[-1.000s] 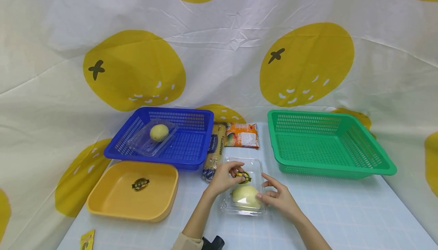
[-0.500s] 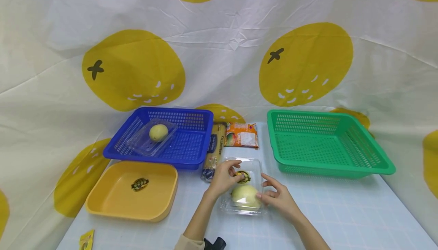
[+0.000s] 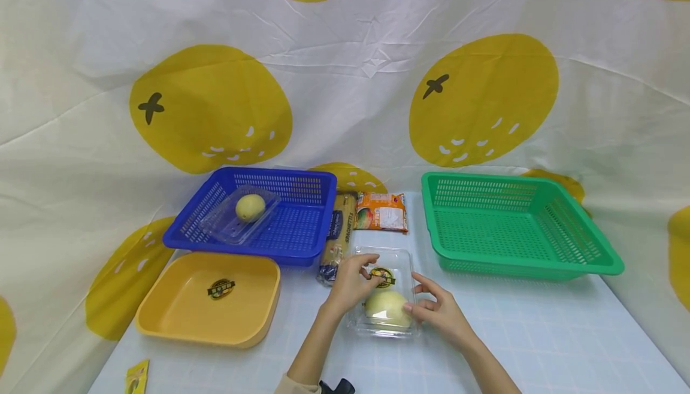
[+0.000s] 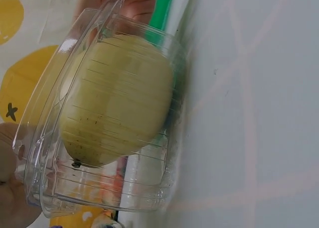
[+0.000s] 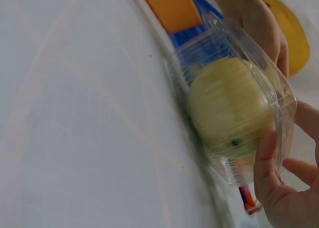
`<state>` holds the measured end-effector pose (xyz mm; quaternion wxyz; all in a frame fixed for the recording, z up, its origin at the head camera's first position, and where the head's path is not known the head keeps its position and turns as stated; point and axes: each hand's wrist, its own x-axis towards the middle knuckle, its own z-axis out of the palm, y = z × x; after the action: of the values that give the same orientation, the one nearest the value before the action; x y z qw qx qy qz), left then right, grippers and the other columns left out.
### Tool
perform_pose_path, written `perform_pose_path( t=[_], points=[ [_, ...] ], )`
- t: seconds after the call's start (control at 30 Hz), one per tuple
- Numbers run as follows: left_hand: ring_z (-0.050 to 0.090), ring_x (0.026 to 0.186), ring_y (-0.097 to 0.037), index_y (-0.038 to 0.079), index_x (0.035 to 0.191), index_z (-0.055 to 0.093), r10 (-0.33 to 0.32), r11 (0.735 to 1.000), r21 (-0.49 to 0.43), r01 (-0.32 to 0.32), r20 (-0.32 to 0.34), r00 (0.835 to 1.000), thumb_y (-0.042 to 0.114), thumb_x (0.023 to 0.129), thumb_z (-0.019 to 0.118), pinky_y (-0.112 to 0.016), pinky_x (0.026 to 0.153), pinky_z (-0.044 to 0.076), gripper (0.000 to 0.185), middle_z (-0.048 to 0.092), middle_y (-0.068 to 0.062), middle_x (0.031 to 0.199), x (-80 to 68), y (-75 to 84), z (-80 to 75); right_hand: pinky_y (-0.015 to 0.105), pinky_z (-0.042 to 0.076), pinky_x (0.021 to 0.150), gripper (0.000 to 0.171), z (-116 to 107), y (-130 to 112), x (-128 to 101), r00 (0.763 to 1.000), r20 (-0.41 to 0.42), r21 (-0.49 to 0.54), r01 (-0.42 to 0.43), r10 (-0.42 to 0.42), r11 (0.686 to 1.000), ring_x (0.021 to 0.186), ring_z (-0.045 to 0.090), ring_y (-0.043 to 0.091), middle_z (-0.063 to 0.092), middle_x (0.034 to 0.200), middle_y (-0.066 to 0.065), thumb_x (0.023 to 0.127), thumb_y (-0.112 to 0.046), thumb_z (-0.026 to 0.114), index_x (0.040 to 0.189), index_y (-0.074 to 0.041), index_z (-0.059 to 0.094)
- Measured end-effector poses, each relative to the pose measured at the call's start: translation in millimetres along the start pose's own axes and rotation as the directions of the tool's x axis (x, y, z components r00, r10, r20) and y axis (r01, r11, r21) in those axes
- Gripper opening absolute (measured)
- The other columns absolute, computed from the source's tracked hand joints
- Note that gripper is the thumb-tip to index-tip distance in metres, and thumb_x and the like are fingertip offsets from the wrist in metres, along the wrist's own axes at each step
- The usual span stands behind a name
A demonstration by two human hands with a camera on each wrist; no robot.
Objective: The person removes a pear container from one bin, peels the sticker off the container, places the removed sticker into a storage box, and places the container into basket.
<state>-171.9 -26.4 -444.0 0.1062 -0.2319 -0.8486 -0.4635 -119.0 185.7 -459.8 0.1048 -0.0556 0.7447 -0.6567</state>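
Note:
In the middle of the table stands a clear plastic clamshell box point(image 3: 401, 257) with a pale yellow melon point(image 3: 387, 309) inside its near half. A round black-and-gold sticker point(image 3: 385, 276) shows on the lid. My left hand point(image 3: 351, 283) is over the lid's left side, thumb tip at the sticker, index finger arched away from the thumb. At the box's right edge, my right hand point(image 3: 439, 316) holds the rim, its thumb point(image 5: 266, 161) against the side wall and its fingers at the lid edge. In the left wrist view the melon point(image 4: 122, 96) lies on its side behind the ribbed plastic.
A blue basket point(image 3: 302, 256) at back left holds another clear box point(image 3: 223, 229) with a melon. An orange-yellow tray point(image 3: 178, 316) bearing a similar sticker is in front. Spaghetti point(image 3: 339, 235) and an orange packet point(image 3: 385, 211) lie behind; a green basket point(image 3: 507, 268) stands right, a yellow sachet point(image 3: 137, 377) front left.
My left thumb and fingers have drawn slightly left, so more of the sticker shows. The box, the melon and my right hand stay in place.

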Motion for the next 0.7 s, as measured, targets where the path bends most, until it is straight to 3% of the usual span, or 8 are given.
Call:
perform_pose_path(
  t=[0.23, 0.37, 0.7],
  points=[
    [0.059, 0.080, -0.022, -0.002, 0.109, 0.066, 0.016, 0.996, 0.087, -0.016, -0.004, 1.000, 0.008, 0.072, 0.079, -0.026, 0.071, 0.048, 0.041, 0.068, -0.013, 0.100, -2.8, 2.9, -2.9, 0.024, 0.050, 0.059, 0.074, 0.8, 0.3, -0.2, 1.000, -0.004, 0.006, 0.003, -0.003, 1.000, 0.060, 0.056, 0.008, 0.041, 0.120, 0.026, 0.083, -0.005, 0.069, 0.144, 0.004, 0.029],
    [0.058, 0.090, -0.024, -0.002, 0.109, 0.066, 0.030, 0.991, 0.132, -0.030, 0.005, 1.000, 0.010, 0.073, 0.078, -0.036, 0.082, 0.046, 0.039, 0.069, -0.012, 0.099, -3.3, 3.1, -3.1, 0.024, 0.050, 0.059, 0.074, 0.8, 1.4, -0.2, 1.000, -0.004, 0.001, 0.004, -0.004, 1.000, 0.060, 0.056, 0.007, 0.041, 0.120, 0.027, 0.082, -0.005, 0.069, 0.144, 0.004, 0.029],
    [0.058, 0.097, -0.025, -0.002, 0.110, 0.066, 0.033, 0.991, 0.129, -0.032, -0.006, 0.999, 0.011, 0.074, 0.078, -0.041, 0.088, 0.044, 0.040, 0.069, -0.010, 0.101, -4.9, -0.8, -2.2, 0.024, 0.050, 0.059, 0.074, 0.9, 3.2, 0.4, 1.000, -0.023, 0.000, -0.002, 0.002, 1.000, 0.060, 0.056, 0.007, 0.042, 0.118, 0.025, 0.081, -0.006, 0.071, 0.143, 0.003, 0.031]
  ],
)
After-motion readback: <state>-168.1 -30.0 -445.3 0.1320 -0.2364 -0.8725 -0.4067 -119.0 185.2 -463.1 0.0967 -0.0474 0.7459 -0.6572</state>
